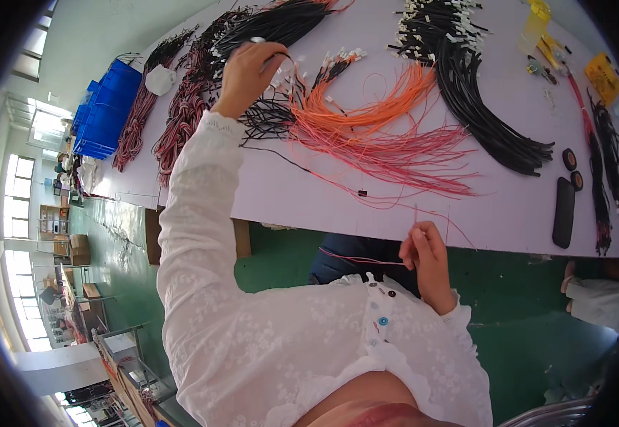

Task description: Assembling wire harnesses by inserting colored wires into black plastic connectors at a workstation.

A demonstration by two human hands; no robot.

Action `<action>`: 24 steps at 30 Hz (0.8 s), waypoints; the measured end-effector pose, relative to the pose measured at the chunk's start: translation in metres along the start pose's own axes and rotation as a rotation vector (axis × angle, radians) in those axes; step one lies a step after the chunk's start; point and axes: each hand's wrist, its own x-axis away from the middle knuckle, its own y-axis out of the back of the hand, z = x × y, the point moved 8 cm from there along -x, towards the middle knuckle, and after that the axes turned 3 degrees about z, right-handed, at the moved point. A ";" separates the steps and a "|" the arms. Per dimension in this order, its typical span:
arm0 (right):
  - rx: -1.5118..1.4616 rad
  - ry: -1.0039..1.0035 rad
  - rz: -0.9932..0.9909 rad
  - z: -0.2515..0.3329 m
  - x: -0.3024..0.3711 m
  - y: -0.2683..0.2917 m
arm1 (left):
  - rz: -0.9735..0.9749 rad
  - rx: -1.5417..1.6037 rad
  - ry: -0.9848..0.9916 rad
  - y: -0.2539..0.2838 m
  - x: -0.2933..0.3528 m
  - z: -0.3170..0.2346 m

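Observation:
My left hand (245, 77) reaches over the far left part of the table, at the end of a bundle of black cables (274, 30). Its fingers bend downward and are blurred, so their grip is unclear. Close to my body, just off the table's front edge, my right hand (425, 255) is closed in a pinch on a thin pink wire (359, 259) that trails left over my lap. Between the hands lie loose bundles of pink wires (402, 160) and orange wires (395, 103). A single thin wire with a small black piece (362, 193) runs along the near side.
Thick black cables (491, 114) with white connectors lie at the right, near black tape rolls (570, 159) and a dark phone-like slab (563, 212). Red-and-black wire bundles (185, 117) and blue bins (107, 107) are at the left. A yellow container (602, 78) sits far right.

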 end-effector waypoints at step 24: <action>-0.637 0.024 0.053 -0.009 -0.146 -0.061 | 0.585 0.848 1.206 0.105 0.434 -0.254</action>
